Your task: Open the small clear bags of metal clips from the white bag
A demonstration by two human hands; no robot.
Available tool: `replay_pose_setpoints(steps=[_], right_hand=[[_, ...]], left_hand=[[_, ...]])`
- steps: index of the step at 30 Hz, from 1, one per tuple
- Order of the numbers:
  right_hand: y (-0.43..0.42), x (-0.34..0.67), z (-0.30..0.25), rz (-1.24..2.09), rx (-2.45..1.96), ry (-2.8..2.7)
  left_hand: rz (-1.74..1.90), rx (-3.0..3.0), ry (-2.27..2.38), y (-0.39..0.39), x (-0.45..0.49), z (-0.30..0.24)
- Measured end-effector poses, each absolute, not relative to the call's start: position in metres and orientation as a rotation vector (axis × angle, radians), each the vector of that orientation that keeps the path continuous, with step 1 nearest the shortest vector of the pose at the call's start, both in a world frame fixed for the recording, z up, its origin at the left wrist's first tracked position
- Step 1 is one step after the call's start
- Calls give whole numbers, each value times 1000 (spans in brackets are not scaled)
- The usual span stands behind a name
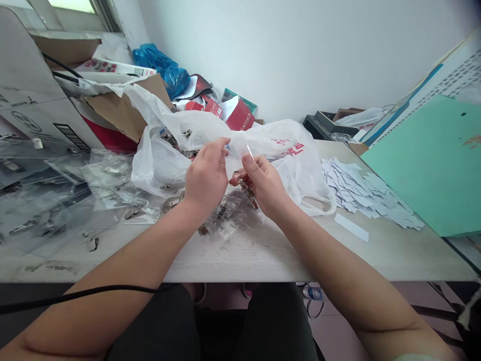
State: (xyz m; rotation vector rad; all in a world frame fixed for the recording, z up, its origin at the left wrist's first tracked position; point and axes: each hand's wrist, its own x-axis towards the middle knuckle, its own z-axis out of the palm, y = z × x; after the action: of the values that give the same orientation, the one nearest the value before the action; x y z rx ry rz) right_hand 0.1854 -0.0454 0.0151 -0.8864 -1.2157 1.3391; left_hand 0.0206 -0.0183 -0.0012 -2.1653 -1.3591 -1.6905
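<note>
Near the front edge of the bench (pixel 263 255), right hand (pixel 265 185) pinches a clear plastic strip (pixel 248 150); left hand (pixel 206 173), curled beside it, shows no certain hold.

A bare white wall (pixel 300 50) runs behind the bench (pixel 270 260), its paint faintly blue-grey in soft, even light. At the upper left, a window (pixel 71 6) lets in pale daylight, and a white wall section (pixel 128 25) stands beside it. The bench has a pale, scuffed top with a straight front edge, and its far side sits close to the wall. A large printed board (pixel 432 75) leans against the wall at the right. Below the bench lies a mauve-pink floor (pixel 345 326), with a small plastic bottle (pixel 312 293) lying on it. Dark bars (pixel 439 306) cross the floor at the lower right.
</note>
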Motion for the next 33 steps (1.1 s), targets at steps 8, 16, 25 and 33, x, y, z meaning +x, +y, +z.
replay_pose_setpoints(steps=[8,16,25,33], right_hand=[[-42,195,17,1409,-912,-1279],[-40,199,12,1397,-931,-1348],[-35,203,17,1204,-880,-1360],[-35,200,16,1190,-873,-1379]], left_hand=[[-1753,-2132,-1268,-14,15,2],[-1875,-2190,-1226,-17,14,5],[-2647,-2617,-1348,-9,14,8],[-2876,-2643,-1401,-7,16,6]])
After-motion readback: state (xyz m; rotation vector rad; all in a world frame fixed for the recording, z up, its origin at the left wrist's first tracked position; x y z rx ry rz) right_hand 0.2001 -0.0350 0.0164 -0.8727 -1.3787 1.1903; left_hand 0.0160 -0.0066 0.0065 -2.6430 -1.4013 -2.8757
